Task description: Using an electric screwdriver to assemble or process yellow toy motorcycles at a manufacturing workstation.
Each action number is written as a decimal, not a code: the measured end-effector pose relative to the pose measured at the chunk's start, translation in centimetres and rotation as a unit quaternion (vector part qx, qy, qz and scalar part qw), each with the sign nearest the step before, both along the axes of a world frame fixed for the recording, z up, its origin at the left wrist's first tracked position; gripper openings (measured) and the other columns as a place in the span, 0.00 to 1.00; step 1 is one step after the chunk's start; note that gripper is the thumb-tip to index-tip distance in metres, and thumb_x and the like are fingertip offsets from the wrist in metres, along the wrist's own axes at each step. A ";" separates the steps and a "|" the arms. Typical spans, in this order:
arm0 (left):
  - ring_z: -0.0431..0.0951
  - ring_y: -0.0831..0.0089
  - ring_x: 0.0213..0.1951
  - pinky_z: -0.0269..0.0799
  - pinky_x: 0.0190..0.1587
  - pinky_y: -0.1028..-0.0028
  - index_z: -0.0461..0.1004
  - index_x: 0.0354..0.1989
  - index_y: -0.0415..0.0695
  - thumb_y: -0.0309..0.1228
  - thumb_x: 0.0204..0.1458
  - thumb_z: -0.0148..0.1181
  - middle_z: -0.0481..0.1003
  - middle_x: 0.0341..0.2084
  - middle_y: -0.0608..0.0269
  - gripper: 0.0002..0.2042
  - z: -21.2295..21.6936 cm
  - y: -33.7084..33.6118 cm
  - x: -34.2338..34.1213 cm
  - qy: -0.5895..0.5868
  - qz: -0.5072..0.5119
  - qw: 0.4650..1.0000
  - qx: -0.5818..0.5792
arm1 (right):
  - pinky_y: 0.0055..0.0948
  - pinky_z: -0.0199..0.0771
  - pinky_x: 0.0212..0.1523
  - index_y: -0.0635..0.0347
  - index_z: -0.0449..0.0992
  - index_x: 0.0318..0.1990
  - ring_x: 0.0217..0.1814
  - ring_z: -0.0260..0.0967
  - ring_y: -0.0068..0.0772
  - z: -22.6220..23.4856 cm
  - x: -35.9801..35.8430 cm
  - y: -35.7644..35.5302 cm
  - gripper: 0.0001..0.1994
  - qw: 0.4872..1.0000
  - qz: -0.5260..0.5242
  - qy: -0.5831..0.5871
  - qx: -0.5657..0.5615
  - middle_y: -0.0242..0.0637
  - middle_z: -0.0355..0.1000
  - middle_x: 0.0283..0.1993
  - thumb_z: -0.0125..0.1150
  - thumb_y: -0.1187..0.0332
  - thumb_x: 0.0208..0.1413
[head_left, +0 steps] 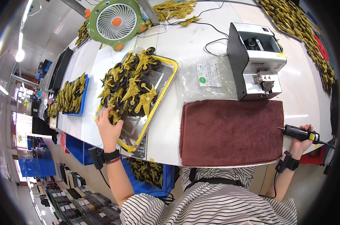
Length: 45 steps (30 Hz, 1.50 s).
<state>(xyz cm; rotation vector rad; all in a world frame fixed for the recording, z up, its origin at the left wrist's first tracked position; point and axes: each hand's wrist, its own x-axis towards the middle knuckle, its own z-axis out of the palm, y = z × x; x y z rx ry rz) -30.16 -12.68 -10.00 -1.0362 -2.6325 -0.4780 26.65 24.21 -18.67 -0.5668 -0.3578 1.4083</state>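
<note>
Toy bike (114,117) at near L corner of the pile: olive-yellow plastic body, knobbly moulded shape, partly covered by the L hand (110,131), so fine detail can't be made out. Neighbouring pcs in pile (132,88) show the look better: same dull yellow, slim pointed parts, black wheels w/ spokes, lying every which way, some overlapping.

Rel. to fingers: toy bike sits btwn L thumb (on its R) & the other L fingers (curled over its far L side), touching; can't tell if they're clamped on it or just resting. R fingers are well apart from it, wrapped round a black handheld screwdriver (299,132), gripped firmly, thin bit pointing L twd the towel, cable off to R.

Pile lies in a metal tray (174,69) w/ yellow-taped rim, set aslant on the white bench (164,137). R of tray, near edge: folded maroon towel (232,133), btwn the 2 hands. Behind towel: clear plastic bag (186,88) w/ white label & green round sticker; just R of bag, a grey/black machine (256,62), open top. Behind tray: green fan (117,23), orange hub. L of tray: blue basket (84,98) of more yellow pcs. Far back & far R: heaps of similar pcs (297,28). Below bench edge: blue bin (171,178), more pcs inside.
</note>
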 end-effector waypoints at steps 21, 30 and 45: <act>0.61 0.55 0.54 0.59 0.47 0.59 0.71 0.42 0.49 0.29 0.31 0.62 0.66 0.52 0.58 0.22 0.4 20.7 25.0 -0.048 -0.608 0.792 0.002 | 0.25 0.68 0.34 0.62 0.66 0.35 0.27 0.64 0.24 2.8 -3.6 -2.0 0.07 0.998 -0.038 0.021 -0.037 0.33 0.66 0.27 0.55 0.72 0.50; 0.55 0.60 0.61 0.41 0.56 0.44 0.65 0.54 0.52 0.26 0.38 0.55 0.58 0.58 0.61 0.28 -0.6 19.4 28.2 0.048 -0.579 0.809 -0.091 | 0.27 0.67 0.35 0.60 0.66 0.37 0.28 0.63 0.25 3.2 -4.1 -2.5 0.09 0.997 -0.046 0.037 -0.047 0.32 0.65 0.28 0.56 0.71 0.49; 0.46 0.47 0.63 0.24 0.57 0.41 0.71 0.47 0.61 0.25 0.34 0.56 0.62 0.55 0.56 0.26 2.8 15.9 22.5 -0.044 -0.467 0.847 -0.252 | 0.27 0.66 0.35 0.61 0.65 0.37 0.28 0.62 0.24 3.4 -4.1 -2.5 0.09 0.997 -0.048 0.038 -0.057 0.32 0.64 0.28 0.56 0.71 0.49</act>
